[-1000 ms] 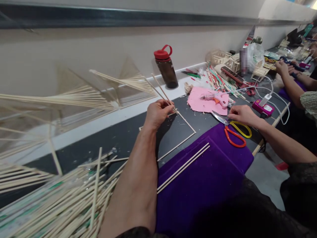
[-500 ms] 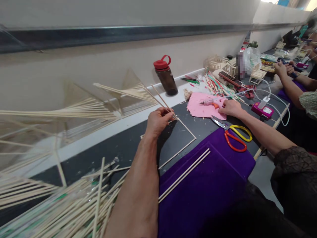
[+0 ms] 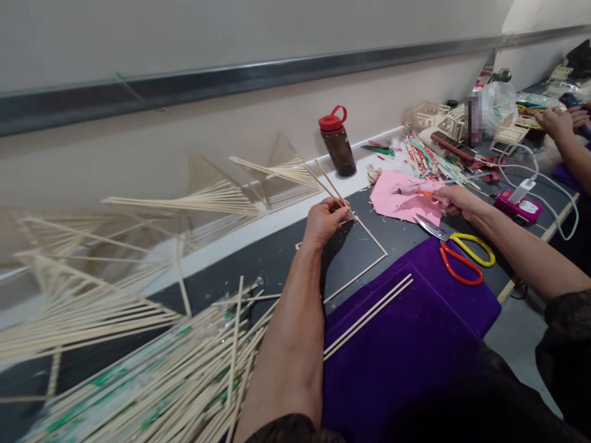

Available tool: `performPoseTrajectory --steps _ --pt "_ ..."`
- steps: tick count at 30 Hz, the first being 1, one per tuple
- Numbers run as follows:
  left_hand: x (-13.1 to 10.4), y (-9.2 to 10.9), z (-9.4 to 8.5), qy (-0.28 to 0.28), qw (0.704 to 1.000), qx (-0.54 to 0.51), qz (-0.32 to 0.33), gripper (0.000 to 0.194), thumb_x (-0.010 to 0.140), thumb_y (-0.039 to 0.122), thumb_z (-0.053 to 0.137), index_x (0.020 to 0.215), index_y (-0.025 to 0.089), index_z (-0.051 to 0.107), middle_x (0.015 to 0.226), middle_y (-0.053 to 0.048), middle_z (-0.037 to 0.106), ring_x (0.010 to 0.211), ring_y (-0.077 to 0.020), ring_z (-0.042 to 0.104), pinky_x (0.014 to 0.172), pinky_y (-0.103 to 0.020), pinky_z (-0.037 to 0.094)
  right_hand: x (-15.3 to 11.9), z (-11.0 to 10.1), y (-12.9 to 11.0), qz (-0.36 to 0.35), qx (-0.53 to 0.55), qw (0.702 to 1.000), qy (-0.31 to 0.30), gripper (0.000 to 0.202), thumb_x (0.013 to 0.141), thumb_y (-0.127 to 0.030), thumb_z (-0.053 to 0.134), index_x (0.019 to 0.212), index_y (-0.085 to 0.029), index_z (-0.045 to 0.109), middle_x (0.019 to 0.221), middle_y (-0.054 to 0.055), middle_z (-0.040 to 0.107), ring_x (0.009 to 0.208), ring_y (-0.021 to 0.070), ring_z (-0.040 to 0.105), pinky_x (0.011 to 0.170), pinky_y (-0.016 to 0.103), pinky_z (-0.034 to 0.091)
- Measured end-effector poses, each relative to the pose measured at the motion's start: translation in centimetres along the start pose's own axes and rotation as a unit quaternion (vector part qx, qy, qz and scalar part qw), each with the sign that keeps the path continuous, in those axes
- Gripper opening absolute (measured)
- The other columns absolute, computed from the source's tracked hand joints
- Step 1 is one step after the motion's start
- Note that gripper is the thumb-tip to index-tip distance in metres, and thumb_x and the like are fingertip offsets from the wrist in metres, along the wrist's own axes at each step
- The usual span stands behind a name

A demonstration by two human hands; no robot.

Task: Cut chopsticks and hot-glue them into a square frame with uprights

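My left hand [image 3: 329,220] pinches a thin wooden stick [image 3: 329,182], tilted upward, at a corner of a square stick frame [image 3: 355,278] lying on the dark tabletop. Part of that frame is hidden behind my left forearm. Over the pink sheet [image 3: 388,206], my right hand [image 3: 462,203] closes around the handle of a hot glue gun [image 3: 415,189], whose nozzle points left. Scissors [image 3: 446,237] with red and yellow handles lie just below the sheet. Two loose sticks [image 3: 369,317] rest on the purple cloth [image 3: 392,369].
Fan-shaped stick structures [image 3: 198,203] stand along the wall at left. A pile of sticks [image 3: 184,375] fills the front left. Behind are a red-capped bottle [image 3: 339,147] and colourful sticks [image 3: 434,160]. A magenta power adapter [image 3: 517,206] trails white cables. A co-worker's hands [image 3: 558,120] show at right.
The view has swung left, so everything sits farther right. My right hand has closed round the glue gun's handle and shifted it slightly. My left hand keeps its pinch at the frame's corner.
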State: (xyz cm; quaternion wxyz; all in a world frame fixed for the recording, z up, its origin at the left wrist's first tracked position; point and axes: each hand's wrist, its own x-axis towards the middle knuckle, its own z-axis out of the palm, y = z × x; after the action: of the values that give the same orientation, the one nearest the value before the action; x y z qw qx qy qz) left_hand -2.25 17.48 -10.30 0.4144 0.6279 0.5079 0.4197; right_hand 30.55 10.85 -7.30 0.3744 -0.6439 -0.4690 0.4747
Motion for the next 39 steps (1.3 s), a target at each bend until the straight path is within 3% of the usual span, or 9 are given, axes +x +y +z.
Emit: performPoseTrajectory --steps 3,6,10,14,18,25,34,39 --pt "-0.1 0.0 0.0 -0.002 1.0 -0.01 0.002 0.022 0.064 0.032 0.069 0.08 0.017 0.065 0.067 -0.002 0.064 0.06 -0.0161 0.063 0.046 -0.021 0.037 -1.4 1.0 -1.3 -0.056 0.06 0.996 0.034 0.013 0.068 -0.021 0.065 0.068 -0.019 0.053 0.054 -0.003 0.054 0.044 0.0073 0.044 0.04 0.02 0.03" --pt "-0.1 0.0 -0.1 0.002 1.0 -0.019 0.002 0.021 0.064 0.032 0.07 0.078 0.017 0.065 0.065 -0.002 0.063 0.059 -0.0155 0.061 0.045 -0.021 0.036 -2.7 2.6 -3.1 -0.084 0.131 0.988 -0.024 0.021 0.066 -0.015 0.064 0.083 -0.019 0.054 0.076 0.002 0.071 0.059 0.0115 0.062 0.052 0.022 0.047" --pt "-0.1 -0.2 -0.1 0.003 1.0 -0.017 0.006 0.021 0.063 0.033 0.071 0.077 0.017 0.066 0.065 -0.002 0.063 0.058 -0.0145 0.06 0.046 -0.021 0.036 -3.0 5.9 -5.4 -0.098 0.168 0.977 -0.088 0.025 0.07 -0.013 0.066 0.089 -0.019 0.053 0.083 0.003 0.073 0.057 0.0099 0.062 0.044 0.018 0.039" --pt "-0.1 -0.3 -0.2 0.006 1.0 -0.005 0.003 0.023 0.064 0.033 0.071 0.079 0.017 0.067 0.064 -0.002 0.062 0.058 -0.0145 0.06 0.046 -0.021 0.036 -2.4 9.6 -6.6 -0.068 0.158 0.984 -0.053 0.019 0.075 -0.006 0.063 0.08 -0.019 0.051 0.06 -0.004 0.059 0.047 0.0068 0.052 0.039 0.017 0.032" --pt "-0.2 -0.5 -0.4 -0.005 1.0 -0.007 0.008 0.025 0.065 0.035 0.072 0.08 0.017 0.067 0.064 -0.002 0.063 0.059 -0.0146 0.061 0.047 -0.021 0.037 -2.0 11.6 -5.8 -0.049 0.13 0.989 -0.053 0.012 0.083 -0.01 0.057 0.075 -0.017 0.054 0.055 -0.004 0.056 0.044 0.0058 0.047 0.037 0.016 0.028" --pt "-0.2 -0.6 -0.4 -0.002 1.0 -0.011 0.001 0.026 0.065 0.035 0.072 0.083 0.017 0.068 0.065 -0.001 0.063 0.058 -0.0142 0.06 0.048 -0.021 0.037 -1.9 10.8 -4.4 -0.04 0.13 0.989 -0.058 0.011 0.078 -0.01 0.062 0.078 -0.018 0.054 0.062 0.0 0.065 0.05 0.0083 0.057 0.037 0.017 0.032" --pt "-0.4 0.0 -0.4 -0.003 1.0 -0.018 -0.008 0.023 0.064 0.033 0.072 0.08 0.017 0.067 0.063 -0.001 0.062 0.058 -0.015 0.061 0.048 -0.022 0.037 -1.4 9.9 -4.3 -0.005 0.221 0.97 -0.097 0.014 0.079 -0.005 0.061 0.084 -0.017 0.056 0.067 0.002 0.068 0.047 0.0071 0.052 0.036 0.016 0.031" --pt "-0.4 0.0 -0.3 -0.001 1.0 -0.015 -0.008 0.024 0.064 0.033 0.072 0.081 0.017 0.067 0.064 -0.002 0.062 0.058 -0.0154 0.061 0.048 -0.023 0.038 -0.8 9.9 -3.8 -0.039 0.231 0.965 -0.116 0.02 0.076 -0.008 0.06 0.094 -0.017 0.062 0.071 0.002 0.068 0.055 0.0096 0.06 0.037 0.015 0.032"
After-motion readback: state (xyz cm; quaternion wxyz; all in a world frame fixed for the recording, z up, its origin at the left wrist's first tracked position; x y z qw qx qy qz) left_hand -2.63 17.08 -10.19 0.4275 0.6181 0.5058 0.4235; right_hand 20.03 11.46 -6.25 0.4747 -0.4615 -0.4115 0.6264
